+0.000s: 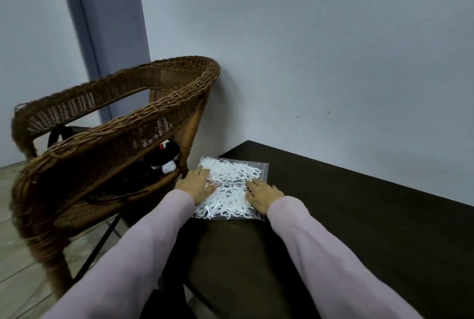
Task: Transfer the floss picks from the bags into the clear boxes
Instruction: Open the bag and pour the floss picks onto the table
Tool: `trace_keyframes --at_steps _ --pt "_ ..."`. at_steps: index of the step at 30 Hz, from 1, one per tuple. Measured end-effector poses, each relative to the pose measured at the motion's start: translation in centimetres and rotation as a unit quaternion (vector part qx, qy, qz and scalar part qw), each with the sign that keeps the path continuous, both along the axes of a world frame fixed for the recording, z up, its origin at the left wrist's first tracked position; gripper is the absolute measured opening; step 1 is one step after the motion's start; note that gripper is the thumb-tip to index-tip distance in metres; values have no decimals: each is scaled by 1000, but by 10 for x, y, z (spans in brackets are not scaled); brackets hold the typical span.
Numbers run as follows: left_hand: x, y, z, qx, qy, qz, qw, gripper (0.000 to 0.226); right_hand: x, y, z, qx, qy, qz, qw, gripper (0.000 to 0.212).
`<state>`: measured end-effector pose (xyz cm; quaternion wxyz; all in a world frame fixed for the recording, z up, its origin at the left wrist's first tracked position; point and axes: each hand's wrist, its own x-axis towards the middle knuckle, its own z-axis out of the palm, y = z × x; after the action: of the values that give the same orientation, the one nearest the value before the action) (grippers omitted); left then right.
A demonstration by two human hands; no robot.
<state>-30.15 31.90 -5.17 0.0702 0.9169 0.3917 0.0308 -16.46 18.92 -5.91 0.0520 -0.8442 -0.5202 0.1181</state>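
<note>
At the dark matte desk's [359,229] ten-o'clock corner lie two crinkly clear bags [232,189] of white floss picks; left hand [196,182] and right hand [264,196] rest flat, fingers relaxed. Woven wicker chair [102,139] at nine o'clock.

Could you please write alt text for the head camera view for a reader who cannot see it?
Both hands, left and right, rest on clear bags of white floss picks at the corner of a dark table. A wicker chair stands to the left against a pale wall; no clear boxes are in view.
</note>
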Motion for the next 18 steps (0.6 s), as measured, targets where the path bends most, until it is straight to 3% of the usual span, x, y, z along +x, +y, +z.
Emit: trace_keyframes --at_steps 3,6,12,15,18 --pt "-7 -2 1 17 10 101 995 77 -12 6 -2 24 -64 -88 994 58" --pt "-6 -3 3 22 25 125 992 77 -18 6 0 46 -111 -176 977 62" --pt "-1 -6 11 -16 32 130 991 69 -16 1 14 30 -21 -206 978 34" --pt "2 -11 17 -45 12 112 993 54 -14 -3 16 28 34 -207 977 34" --pt "12 -23 25 -61 -31 94 993 53 -5 -14 23 84 89 -238 963 33"
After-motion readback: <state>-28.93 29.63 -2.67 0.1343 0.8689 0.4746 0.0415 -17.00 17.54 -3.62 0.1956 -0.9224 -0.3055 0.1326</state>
